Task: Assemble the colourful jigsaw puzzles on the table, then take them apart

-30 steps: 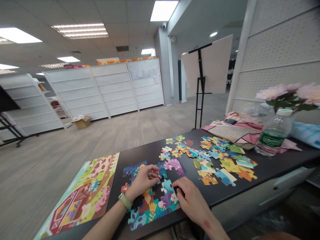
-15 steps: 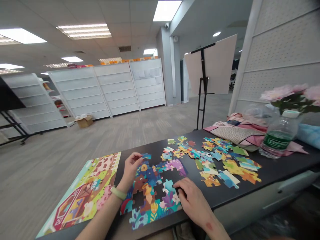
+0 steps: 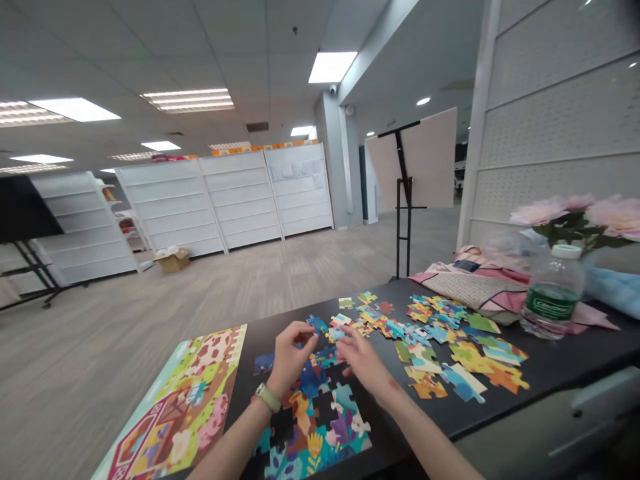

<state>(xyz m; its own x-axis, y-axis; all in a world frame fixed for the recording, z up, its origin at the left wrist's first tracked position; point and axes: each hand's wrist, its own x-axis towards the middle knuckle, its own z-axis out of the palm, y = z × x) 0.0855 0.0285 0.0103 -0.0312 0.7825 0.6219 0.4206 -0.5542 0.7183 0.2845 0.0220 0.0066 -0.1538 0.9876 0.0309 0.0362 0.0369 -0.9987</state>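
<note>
A partly assembled jigsaw puzzle (image 3: 313, 437) with an underwater picture lies on the dark table, with gaps in it. My left hand (image 3: 290, 357) is over its upper part, thumb and forefinger curled in a pinch. At those fingertips is a dark blue puzzle piece (image 3: 316, 325), partly hidden by the fingers. My right hand (image 3: 364, 363) hovers over the puzzle's upper right, its fingers apart and nothing visible in them. Its fingertips are near a small light-blue and white piece (image 3: 339, 321). Both hands cover part of the puzzle.
Several loose puzzle pieces (image 3: 435, 327) spread over the table's right half. A finished farm picture puzzle (image 3: 200, 393) lies at left. At the right stand a water bottle (image 3: 551, 300) and pink flowers (image 3: 575, 212), beside folded cloth (image 3: 460, 277).
My left hand has moved right along with the blue piece. My right hand has lifted from the puzzle's right edge and moved away from me, towards the left hand. The view has tilted up.
</note>
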